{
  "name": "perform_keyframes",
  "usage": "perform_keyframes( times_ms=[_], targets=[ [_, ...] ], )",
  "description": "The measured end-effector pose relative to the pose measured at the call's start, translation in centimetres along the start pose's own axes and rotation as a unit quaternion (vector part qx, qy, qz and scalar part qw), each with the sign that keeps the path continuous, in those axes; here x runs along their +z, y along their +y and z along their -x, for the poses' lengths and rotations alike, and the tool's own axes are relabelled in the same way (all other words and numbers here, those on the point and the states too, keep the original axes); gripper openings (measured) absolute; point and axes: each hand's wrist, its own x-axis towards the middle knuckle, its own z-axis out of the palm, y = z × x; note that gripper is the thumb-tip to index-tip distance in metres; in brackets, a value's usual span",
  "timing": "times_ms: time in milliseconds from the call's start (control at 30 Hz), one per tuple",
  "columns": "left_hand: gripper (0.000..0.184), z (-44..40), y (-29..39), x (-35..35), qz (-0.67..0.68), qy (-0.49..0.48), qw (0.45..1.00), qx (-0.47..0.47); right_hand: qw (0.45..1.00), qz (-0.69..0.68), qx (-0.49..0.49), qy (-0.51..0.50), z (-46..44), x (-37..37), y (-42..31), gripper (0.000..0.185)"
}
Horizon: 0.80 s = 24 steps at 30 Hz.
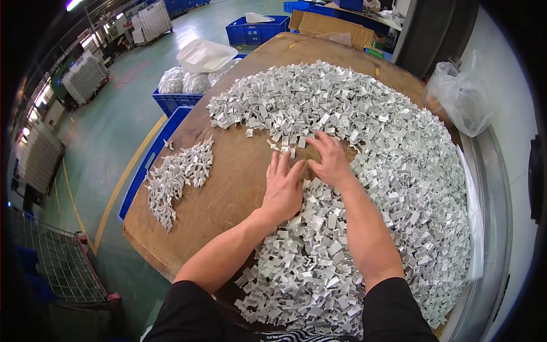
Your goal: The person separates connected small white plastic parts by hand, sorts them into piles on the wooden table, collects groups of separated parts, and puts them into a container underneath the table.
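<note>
Small white-grey rectangular parts (410,188) lie in a big heap curving round the right side of a brown table (228,182). My left hand (283,185) rests at the inner edge of the heap, fingers stretched out toward a few loose parts. Close beside it, my right hand (330,161) reaches into the edge of the pile with its fingers apart. Neither hand visibly holds a part. What lies beneath the palms is hidden. To the left, a separate smaller pile of spiky white pieces (179,179) lies on the tabletop.
Blue crates (176,104) with bagged white parts stand beyond the table's left edge. Another blue crate (258,31) and a cardboard box (330,28) are past the far end. A clear plastic bag (464,97) hangs by the right wall. A wire cart (54,256) stands at lower left.
</note>
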Motion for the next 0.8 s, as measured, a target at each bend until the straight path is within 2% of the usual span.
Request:
perform_keyframes(
  times_ms=[100, 133, 200, 233, 267, 333, 467, 567, 667, 767, 800],
  targets=[
    [0.051, -0.5, -2.2, -2.4, 0.065, 0.109, 0.992, -0.016, 0.996, -0.021, -0.039, -0.079, 0.0, 0.0, 0.2, 0.051],
    [0.048, -1.0, -3.3, -2.8, 0.065, 0.11, 0.991, -0.025, 0.996, -0.052, -0.064, -0.016, -0.1, 0.2, 0.1, 0.038],
    [0.042, -2.3, -5.8, -3.1, 0.065, 0.118, 0.99, -0.045, 0.992, -0.099, 0.013, -0.075, -0.5, -0.7, -0.3, 0.026],
    [0.039, -3.2, -6.7, -3.2, 0.049, 0.081, 0.995, -0.021, 0.986, -0.12, 0.05, -0.105, -0.8, -1.1, -0.6, 0.021],
    [0.035, -4.3, -7.5, -3.3, 0.034, 0.045, 0.998, 0.005, 0.983, -0.158, 0.068, -0.057, -0.6, -0.9, -1.1, 0.01],
    [0.025, -5.6, -8.5, -2.7, 0.001, -0.006, 0.999, 0.041, 0.991, -0.126, 0.031, -0.027, -0.5, -0.7, -1.1, 0.015],
    [0.03, -6.5, -9.2, -1.4, -0.039, 0.0, 0.999, 0.026, 0.996, -0.055, -0.047, 0.054, -0.6, -0.1, -1.0, 0.036],
    [0.033, -7.6, -8.4, -0.3, -0.066, 0.025, 0.998, 0.002, 0.998, 0.008, -0.06, 0.003, 0.1, 1.4, -0.2, 0.049],
    [0.036, -8.7, -7.3, 0.5, -0.07, 0.026, 0.997, 0.018, 0.988, -0.144, -0.001, -0.054, -0.2, 0.1, -0.2, 0.05],
    [0.037, -7.9, -6.1, 0.9, -0.051, -0.004, 0.996, 0.066, 0.984, -0.161, 0.071, 0.005, -0.4, -0.2, -0.2, 0.05],
    [0.034, -7.3, -5.4, 0.7, -0.052, -0.006, 0.997, 0.063, 0.989, -0.13, 0.067, 0.024, -0.4, -0.1, -0.1, 0.051]
  ],
)
